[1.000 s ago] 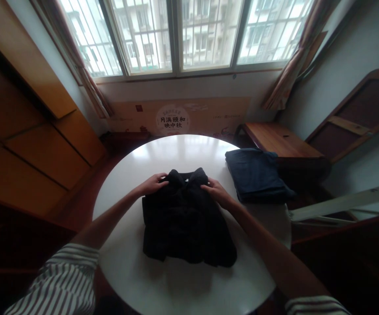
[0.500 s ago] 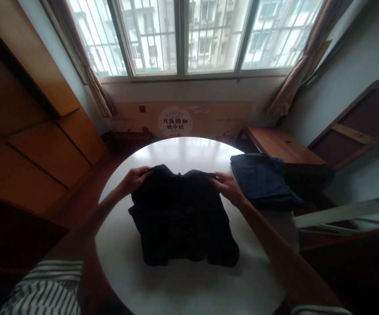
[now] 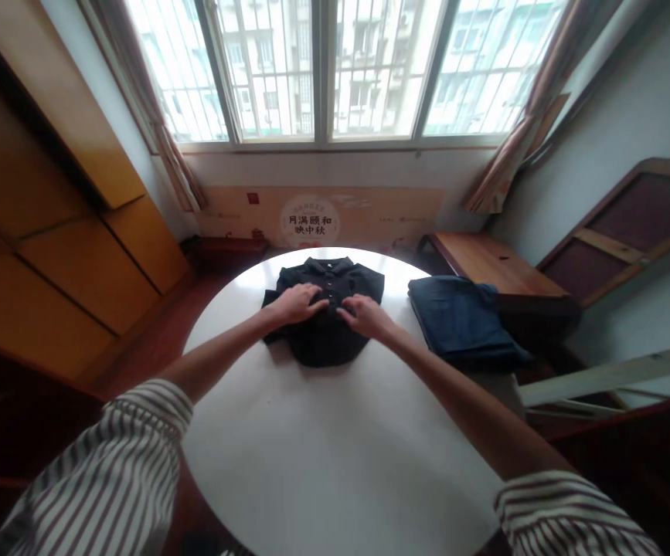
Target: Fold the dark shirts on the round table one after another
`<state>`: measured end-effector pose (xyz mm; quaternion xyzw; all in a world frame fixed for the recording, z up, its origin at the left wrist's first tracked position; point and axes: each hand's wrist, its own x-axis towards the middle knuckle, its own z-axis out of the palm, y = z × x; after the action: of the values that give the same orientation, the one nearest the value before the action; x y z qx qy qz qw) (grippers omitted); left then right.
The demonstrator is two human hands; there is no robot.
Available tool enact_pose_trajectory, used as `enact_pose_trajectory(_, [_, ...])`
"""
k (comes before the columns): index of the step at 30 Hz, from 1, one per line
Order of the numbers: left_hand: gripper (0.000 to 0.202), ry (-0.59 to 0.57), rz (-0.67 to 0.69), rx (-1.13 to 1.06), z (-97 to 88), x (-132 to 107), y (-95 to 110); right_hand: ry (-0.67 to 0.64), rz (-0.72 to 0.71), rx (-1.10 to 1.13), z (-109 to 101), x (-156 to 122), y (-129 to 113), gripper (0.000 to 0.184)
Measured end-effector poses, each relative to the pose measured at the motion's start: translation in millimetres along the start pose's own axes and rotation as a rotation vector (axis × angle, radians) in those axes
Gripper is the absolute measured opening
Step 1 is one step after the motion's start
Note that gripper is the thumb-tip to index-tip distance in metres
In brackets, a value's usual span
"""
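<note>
A folded black collared shirt (image 3: pixel 323 340) lies on the far half of a round white table (image 3: pixel 323 455), collar toward the window. My left hand (image 3: pixel 297 303) rests flat on the shirt's left half with the fingers stretched out. My right hand (image 3: pixel 362 315) lies flat on its right half, fingers also spread. The two hands nearly meet at the shirt's button line. Both forearms reach out over the bare near part of the table, striped sleeves at the bottom corners.
A folded dark blue garment (image 3: pixel 462 320) sits at the table's right edge. Behind it stands a low wooden bench (image 3: pixel 494 266). A printed cardboard panel (image 3: pixel 317 216) leans under the window. Wooden cabinets (image 3: pixel 79 247) line the left; a board (image 3: pixel 613 363) leans at right.
The black shirt was folded over away from me and now lies smaller and farther across the table. Both hands let go of its top edge and now press flat on it.
</note>
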<state>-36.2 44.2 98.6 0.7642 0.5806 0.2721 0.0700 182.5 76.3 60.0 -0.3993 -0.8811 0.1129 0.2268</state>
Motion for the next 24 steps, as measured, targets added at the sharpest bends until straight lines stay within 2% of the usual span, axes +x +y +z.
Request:
enact_pose_trajectory(3, [0.033,-0.055,0.002,0.003,21.3,-46,-1,-0.086,-0.139,-0.076,33,-51,-11,0.044])
enact_pose_trajectory(5, [0.031,-0.077,0.008,0.008,21.7,-64,-6,-0.121,-0.186,-0.168,37,-70,-14,0.032])
enact_pose_trajectory(7, [0.029,-0.085,0.036,0.004,12.4,-76,-14,-0.161,-0.217,-0.245,29,-79,-13,0.019])
enact_pose_trajectory(9, [0.028,-0.067,0.066,-0.037,-4.3,-88,-23,-0.159,-0.226,-0.259,14,-85,-8,0.023])
enact_pose_trajectory(12, [0.029,-0.101,0.04,-0.18,-36.5,-112,-32,-0.041,-0.255,-0.143,-11,-98,0,0.029])
enact_pose_trajectory(14, [0.032,-0.251,-0.004,-0.313,-57.1,-130,-32,0.011,-0.319,-0.057,-25,-112,5,0.031])
enact_pose_trajectory(16, [0.037,-0.492,-0.039,-0.448,-70.8,-144,-29,-0.007,-0.358,-0.058,-34,-128,8,0.03])
enact_pose_trajectory(18, [0.042,-0.681,-0.09,-0.532,-73.0,-150,-28,-0.057,-0.338,-0.13,-39,-140,8,0.025])
enact_pose_trajectory(19, [0.043,-0.703,-0.122,-0.532,-69.2,-148,-29,-0.075,-0.314,-0.164,-39,-145,5,0.025])
enact_pose_trajectory(20, [0.043,-0.659,-0.154,-0.49,-62.4,-145,-33,-0.082,-0.288,-0.179,-39,-148,1,0.026])
enact_pose_trajectory(21, [0.041,-0.547,-0.182,-0.406,-53.3,-138,-38,-0.087,-0.267,-0.173,-38,-150,-5,0.026])
enact_pose_trajectory(24, [0.032,-0.101,-0.201,-0.009,-20.8,-110,-61,-0.113,-0.259,-0.065,-30,-154,-34,0.02])
